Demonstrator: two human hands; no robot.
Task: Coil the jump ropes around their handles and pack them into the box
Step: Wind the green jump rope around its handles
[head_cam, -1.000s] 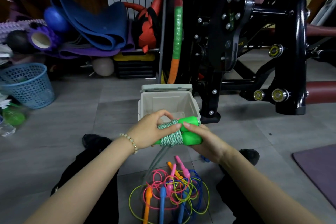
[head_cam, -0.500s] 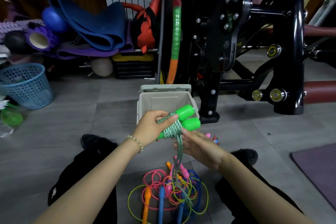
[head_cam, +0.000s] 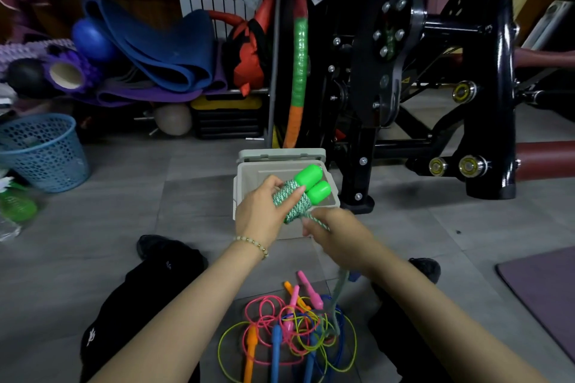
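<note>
Over the box (head_cam: pixel 241 177), left hand (head_cam: pixel 259 214) grips green handles (head_cam: pixel 311 176); right hand (head_cam: pixel 339 236), at 5 o'clock, apparently pinches rope (head_cam: pixel 298 208). Judged mid-winding; next wrap calls for tension.

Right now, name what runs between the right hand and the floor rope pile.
Head view: the green rope's loose tail hangs from right hand down to rope pile.
</note>
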